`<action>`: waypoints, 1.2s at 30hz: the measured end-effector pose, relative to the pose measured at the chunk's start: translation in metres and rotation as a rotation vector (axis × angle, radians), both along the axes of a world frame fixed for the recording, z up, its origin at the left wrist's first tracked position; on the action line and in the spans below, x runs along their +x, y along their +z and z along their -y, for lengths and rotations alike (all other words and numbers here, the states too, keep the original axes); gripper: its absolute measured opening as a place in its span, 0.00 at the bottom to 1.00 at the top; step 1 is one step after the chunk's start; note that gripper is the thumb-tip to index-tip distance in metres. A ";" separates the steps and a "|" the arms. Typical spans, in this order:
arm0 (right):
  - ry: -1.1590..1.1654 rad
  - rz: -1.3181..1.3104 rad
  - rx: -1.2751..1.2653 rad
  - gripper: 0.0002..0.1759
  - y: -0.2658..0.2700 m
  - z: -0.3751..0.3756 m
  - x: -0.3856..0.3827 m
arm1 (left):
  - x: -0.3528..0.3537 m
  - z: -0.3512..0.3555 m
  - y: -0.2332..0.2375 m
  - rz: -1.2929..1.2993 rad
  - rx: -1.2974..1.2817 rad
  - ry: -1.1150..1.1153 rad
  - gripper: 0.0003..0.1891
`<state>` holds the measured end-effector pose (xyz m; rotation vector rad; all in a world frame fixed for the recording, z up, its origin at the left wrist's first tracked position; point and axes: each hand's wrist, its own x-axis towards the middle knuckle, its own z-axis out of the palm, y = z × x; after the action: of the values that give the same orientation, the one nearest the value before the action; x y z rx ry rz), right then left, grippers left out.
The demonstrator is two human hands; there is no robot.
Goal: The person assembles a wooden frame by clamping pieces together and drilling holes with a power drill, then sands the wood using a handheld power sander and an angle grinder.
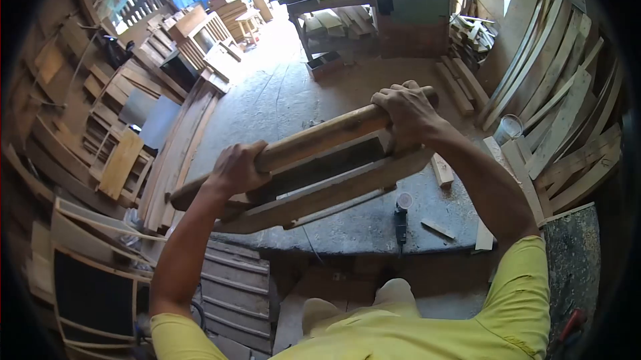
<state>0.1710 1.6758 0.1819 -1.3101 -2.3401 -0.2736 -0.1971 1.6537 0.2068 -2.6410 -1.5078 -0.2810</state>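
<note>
Wooden frame (320, 138) hangs tilted over the bench (360, 226). Its near-left end sits in the left hand (235, 168), its far-right end in the right hand (406, 116). Both sets of fingers (394, 103) wrap round it, arms outstretched.

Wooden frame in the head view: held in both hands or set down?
Held. The left hand and right hand both wrap the top rail of the wooden frame; whether its lower edge touches the bench cannot be told.
</note>
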 end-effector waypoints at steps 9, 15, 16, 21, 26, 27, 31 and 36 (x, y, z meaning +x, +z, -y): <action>-0.481 0.120 0.081 0.18 -0.061 -0.151 0.011 | 0.033 -0.192 -0.048 0.015 -0.068 -0.077 0.18; -0.494 -0.109 0.466 0.25 -0.078 -0.165 -0.027 | 0.011 -0.242 -0.048 0.044 -0.141 -0.082 0.19; -0.515 -0.278 0.499 0.27 -0.072 -0.150 -0.040 | 0.012 -0.249 -0.046 0.050 -0.109 -0.070 0.19; -0.838 -0.737 0.404 0.25 -0.268 -0.059 -0.024 | 0.008 -0.268 -0.052 0.034 0.006 -0.063 0.23; -1.165 -0.692 -0.548 0.20 -0.551 0.048 -0.035 | 0.019 -0.273 -0.064 0.003 0.139 0.032 0.31; -1.175 -0.746 -0.720 0.19 -0.569 0.052 -0.039 | 0.019 -0.276 -0.071 -0.018 0.188 0.055 0.30; -1.197 -0.541 -0.942 0.25 -0.703 0.035 -0.020 | -0.008 -0.323 -0.110 0.239 0.377 -0.173 0.24; -1.232 -0.559 -1.071 0.39 -0.779 -0.018 0.003 | -0.006 -0.327 -0.082 -0.009 0.300 0.059 0.39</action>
<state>0.1740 1.6933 -0.5969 -2.6877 -0.8578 0.9948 -0.2034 1.9803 0.1253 -2.3582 -1.4124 -0.4514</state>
